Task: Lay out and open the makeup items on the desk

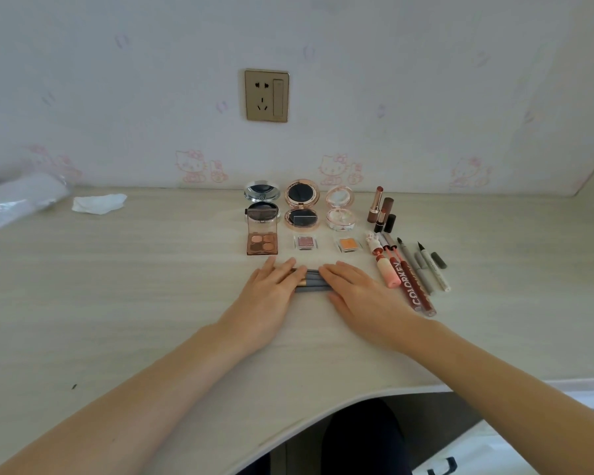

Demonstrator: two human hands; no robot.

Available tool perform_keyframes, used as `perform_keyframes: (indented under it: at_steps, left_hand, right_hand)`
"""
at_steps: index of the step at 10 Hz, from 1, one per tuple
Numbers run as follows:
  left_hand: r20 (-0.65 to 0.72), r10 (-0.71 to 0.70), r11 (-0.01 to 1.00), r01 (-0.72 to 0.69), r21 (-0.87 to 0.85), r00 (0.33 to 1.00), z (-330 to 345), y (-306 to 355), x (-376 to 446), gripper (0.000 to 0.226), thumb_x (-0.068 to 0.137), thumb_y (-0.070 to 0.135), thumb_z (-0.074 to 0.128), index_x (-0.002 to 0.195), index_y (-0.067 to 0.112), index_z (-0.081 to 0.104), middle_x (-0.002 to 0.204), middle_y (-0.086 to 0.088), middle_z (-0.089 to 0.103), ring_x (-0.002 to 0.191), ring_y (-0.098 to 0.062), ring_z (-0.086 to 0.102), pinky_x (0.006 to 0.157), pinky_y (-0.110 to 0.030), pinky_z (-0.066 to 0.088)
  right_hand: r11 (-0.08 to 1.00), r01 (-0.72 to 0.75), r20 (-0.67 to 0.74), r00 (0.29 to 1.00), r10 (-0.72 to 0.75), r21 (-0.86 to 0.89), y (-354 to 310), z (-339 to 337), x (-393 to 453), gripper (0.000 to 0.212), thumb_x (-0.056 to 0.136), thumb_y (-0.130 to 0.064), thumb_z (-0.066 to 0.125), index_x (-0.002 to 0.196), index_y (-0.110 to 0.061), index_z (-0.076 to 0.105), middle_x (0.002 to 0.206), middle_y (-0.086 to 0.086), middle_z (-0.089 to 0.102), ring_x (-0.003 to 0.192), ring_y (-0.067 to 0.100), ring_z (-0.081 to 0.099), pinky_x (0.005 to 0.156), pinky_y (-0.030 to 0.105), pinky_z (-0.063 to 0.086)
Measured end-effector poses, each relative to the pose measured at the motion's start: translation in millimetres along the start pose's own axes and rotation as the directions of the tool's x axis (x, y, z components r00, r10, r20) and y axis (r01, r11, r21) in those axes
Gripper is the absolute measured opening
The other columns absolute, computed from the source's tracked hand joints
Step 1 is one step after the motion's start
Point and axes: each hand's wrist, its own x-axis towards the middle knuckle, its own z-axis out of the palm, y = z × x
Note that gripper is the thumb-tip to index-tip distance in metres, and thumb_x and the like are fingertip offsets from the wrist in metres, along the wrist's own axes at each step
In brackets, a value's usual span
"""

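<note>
Several grey-handled makeup brushes (312,281) lie side by side on the desk (151,286). My left hand (270,294) rests flat on their left ends, my right hand (354,289) flat on their right ends. Behind them stand three open compacts: silver (261,200), rose-gold (301,209), pink (339,209). In front of those lie an open brown eyeshadow quad (262,240) and two small single shadows, one pink (304,242) and one orange (347,244). Uncapped lipsticks (381,209) stand at the right, with lip glosses (415,286) and liner pens (432,269) laid out.
A crumpled tissue (98,203) and a clear plastic bag (18,200) lie at the far left of the desk. A wall socket (267,95) sits above. The desk's curved front edge (323,413) is near my body.
</note>
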Motion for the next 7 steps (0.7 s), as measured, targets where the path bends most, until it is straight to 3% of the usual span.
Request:
perform_keyframes:
  at_steps: [1,2,4,7]
  left_hand:
    - [0.059,-0.01,0.999,0.013,-0.049,0.998,-6,2,-2,0.05,0.104,0.02,0.031,0.152,0.021,0.016,0.16,0.002,0.011,0.148,-0.025,-0.002,0.12,-0.036,0.006]
    - [0.087,0.024,1.0,-0.022,-0.022,0.996,-8,4,-4,0.051,0.104,0.025,0.03,0.152,0.022,0.015,0.161,0.004,0.009,0.148,-0.024,-0.005,0.12,-0.035,0.005]
    - [0.067,0.003,0.999,0.0,-0.036,0.998,-11,4,-9,0.052,0.104,0.031,0.03,0.153,0.025,0.014,0.16,0.008,0.009,0.148,-0.016,-0.006,0.12,-0.035,0.006]
    - [-0.04,-0.097,0.99,0.093,-0.104,0.994,-28,9,-22,0.052,0.101,0.033,0.04,0.15,0.022,0.026,0.158,0.008,0.02,0.148,-0.012,0.004,0.117,-0.026,0.01]
  right_hand:
    - [0.999,-0.005,0.091,0.996,0.002,0.032,0,4,-5,0.054,0.103,-0.034,0.03,0.152,-0.019,0.013,0.159,-0.003,0.015,0.148,0.017,0.007,0.114,0.019,-0.003]
    - [1.0,-0.006,0.131,0.991,0.004,0.017,-1,2,-5,0.055,0.103,-0.035,0.029,0.152,-0.025,0.006,0.16,-0.004,0.008,0.148,0.019,0.0,0.117,0.026,-0.001]
    - [0.999,-0.03,0.112,0.993,0.026,0.033,-1,-1,-7,0.059,0.102,-0.037,0.031,0.153,-0.025,0.003,0.161,-0.004,0.006,0.148,0.018,-0.006,0.112,0.022,-0.008]
    - [0.976,-0.173,0.041,0.985,0.169,0.129,-4,-21,-21,0.06,0.102,-0.035,0.037,0.153,-0.017,0.011,0.16,-0.001,0.011,0.148,0.015,-0.002,0.11,0.022,-0.004]
